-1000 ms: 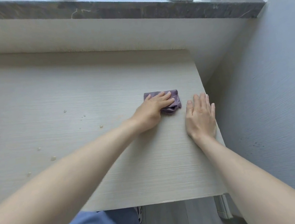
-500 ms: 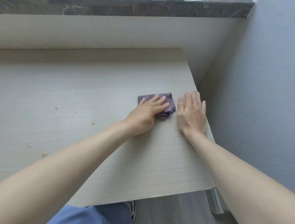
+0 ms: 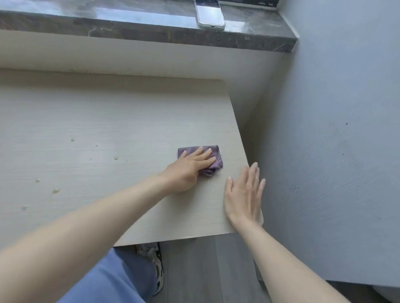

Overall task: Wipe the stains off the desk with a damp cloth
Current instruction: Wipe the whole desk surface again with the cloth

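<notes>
Left hand (image 3: pixel 190 168), fingers straight, presses one purple cloth (image 3: pixel 215 161) onto the desk (image 3: pixel 95 111). Right hand (image 3: pixel 244 195), fingers straight and together, is just beside it. About seven droplets (image 3: pixel 55 191) lie left of both.

The small purple cloth (image 3: pixel 217 165) is soft and bunched up in folds. It lies flat on the pale wooden desk (image 3: pixel 119 110), close to the desk's right edge and not far from the front right corner. The left hand (image 3: pixel 190 167) rests on top of it with straight fingers and hides its left part. The desk top is light with thin lines running across it. The stains are little pale blobs, such as one (image 3: pixel 115 158) left of the cloth and a yellowish one (image 3: pixel 56 191) farther left. They lie scattered, well apart from the cloth.
</notes>
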Demonstrator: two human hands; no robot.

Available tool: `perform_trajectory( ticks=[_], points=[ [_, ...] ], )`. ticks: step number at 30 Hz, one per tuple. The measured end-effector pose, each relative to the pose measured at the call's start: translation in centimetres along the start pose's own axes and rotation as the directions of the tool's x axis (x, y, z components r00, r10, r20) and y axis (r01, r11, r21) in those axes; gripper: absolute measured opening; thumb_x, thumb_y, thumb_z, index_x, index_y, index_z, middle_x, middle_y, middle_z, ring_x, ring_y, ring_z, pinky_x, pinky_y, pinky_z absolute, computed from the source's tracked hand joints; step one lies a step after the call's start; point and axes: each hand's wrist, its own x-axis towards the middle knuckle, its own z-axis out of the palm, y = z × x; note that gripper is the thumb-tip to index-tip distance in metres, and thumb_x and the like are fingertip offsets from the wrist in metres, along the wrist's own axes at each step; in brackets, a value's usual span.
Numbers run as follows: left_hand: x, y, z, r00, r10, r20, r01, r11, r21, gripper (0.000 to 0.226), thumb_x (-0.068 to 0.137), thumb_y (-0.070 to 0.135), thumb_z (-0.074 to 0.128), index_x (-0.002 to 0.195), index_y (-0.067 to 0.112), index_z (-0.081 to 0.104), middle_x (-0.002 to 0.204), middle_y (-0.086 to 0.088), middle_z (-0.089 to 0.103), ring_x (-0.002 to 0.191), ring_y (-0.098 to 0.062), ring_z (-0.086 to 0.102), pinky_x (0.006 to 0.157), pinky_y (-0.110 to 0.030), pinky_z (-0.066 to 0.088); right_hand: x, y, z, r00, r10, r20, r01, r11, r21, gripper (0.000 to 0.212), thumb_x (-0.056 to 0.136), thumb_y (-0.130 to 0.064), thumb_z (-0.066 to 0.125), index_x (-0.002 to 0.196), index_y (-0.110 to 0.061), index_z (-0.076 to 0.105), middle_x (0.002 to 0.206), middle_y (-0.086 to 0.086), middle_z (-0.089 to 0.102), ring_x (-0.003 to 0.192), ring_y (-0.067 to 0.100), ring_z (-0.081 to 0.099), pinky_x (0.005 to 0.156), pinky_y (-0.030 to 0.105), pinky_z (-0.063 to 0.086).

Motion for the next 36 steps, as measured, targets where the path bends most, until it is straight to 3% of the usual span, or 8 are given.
perform_trajectory(
  ticks=[3,9,13,16,21,26,32,36],
  points=[
    [-0.9,-2.3,-1.2,0.990,0.108,0.090,-0.111,0.993,0.030,0.064,0.093,-0.007,0.030,0.147,0.027,0.028,0.157,0.006,0.012,0.146,-0.010,0.004,0.119,-0.044,0.006,-1.6,0.5,-0.2,0.994,0.106,0.038,-0.104,0.992,-0.067,0.064,0.101,-0.041,0.025,0.151,-0.004,0.009,0.158,0.019,0.004,0.147,0.026,0.005,0.119,0.043,0.002],
    [0.8,-0.4,-0.5,0.968,-0.185,-0.169,0.187,0.982,-0.001,0.066,0.089,-0.006,0.033,0.148,0.025,0.027,0.158,0.005,0.009,0.146,-0.012,0.001,0.117,-0.044,-0.001,-1.6,-0.1,0.6,0.987,0.154,-0.036,-0.156,0.985,-0.069,0.063,0.097,-0.041,0.030,0.148,-0.003,0.022,0.144,0.022,0.038,0.130,0.035,0.039,0.111,0.048,0.023],
    [-1.6,0.7,1.3,0.996,0.083,-0.022,-0.083,0.996,0.021,0.066,0.092,-0.008,0.030,0.148,0.027,0.026,0.156,0.011,0.009,0.144,-0.007,-0.002,0.116,-0.035,-0.001,-1.6,-0.2,1.0,0.979,0.140,-0.149,-0.146,0.989,-0.028,0.066,0.090,-0.042,0.026,0.141,-0.001,0.036,0.121,0.020,0.055,0.106,0.036,0.054,0.100,0.047,0.039],
    [-0.6,-1.7,-0.5,0.981,0.181,0.066,-0.184,0.982,0.031,0.066,0.090,-0.011,0.030,0.145,0.025,0.033,0.153,0.011,0.014,0.142,-0.004,0.005,0.116,-0.022,-0.005,-1.5,0.0,1.1,0.981,0.145,-0.130,-0.147,0.989,-0.005,0.061,0.093,-0.037,0.042,0.141,-0.001,0.035,0.120,0.020,0.054,0.106,0.036,0.054,0.100,0.046,0.037],
    [2.2,1.0,0.0,0.967,-0.174,-0.184,0.178,0.984,0.007,0.066,0.089,-0.006,0.034,0.147,0.026,0.028,0.158,0.006,0.011,0.146,-0.012,0.003,0.117,-0.045,0.000,-1.5,0.0,1.0,0.984,0.131,-0.124,-0.136,0.990,-0.035,0.062,0.094,-0.039,0.041,0.144,-0.003,0.031,0.122,0.017,0.052,0.107,0.033,0.052,0.096,0.042,0.035],
    [0.6,1.6,0.9,0.986,0.153,0.060,-0.156,0.987,0.036,0.066,0.092,-0.007,0.029,0.147,0.030,0.026,0.157,0.011,0.012,0.145,-0.008,0.002,0.116,-0.042,0.003,-1.5,0.1,1.1,0.984,0.143,-0.105,-0.147,0.989,-0.033,0.060,0.095,-0.037,0.041,0.144,-0.004,0.030,0.121,0.016,0.052,0.105,0.033,0.051,0.091,0.041,0.036],
    [3.8,3.1,1.1,0.976,-0.133,-0.171,0.141,0.989,0.035,0.067,0.089,-0.005,0.032,0.148,0.027,0.025,0.158,0.006,0.009,0.146,-0.011,0.000,0.118,-0.044,0.000,-1.4,0.2,1.4,0.983,0.146,-0.115,-0.150,0.988,-0.022,0.058,0.097,-0.037,0.037,0.145,-0.005,0.030,0.120,0.014,0.052,0.104,0.032,0.052,0.090,0.040,0.036],
    [3.0,3.8,1.7,0.998,0.061,-0.001,-0.060,0.987,0.146,0.063,0.094,0.001,0.031,0.149,0.031,0.020,0.158,0.012,0.006,0.146,-0.008,-0.001,0.117,-0.040,0.005,-1.3,0.3,1.6,0.981,0.148,-0.125,-0.152,0.988,-0.030,0.056,0.097,-0.038,0.036,0.143,-0.006,0.032,0.118,0.014,0.053,0.102,0.032,0.053,0.090,0.040,0.036]
  ],
)
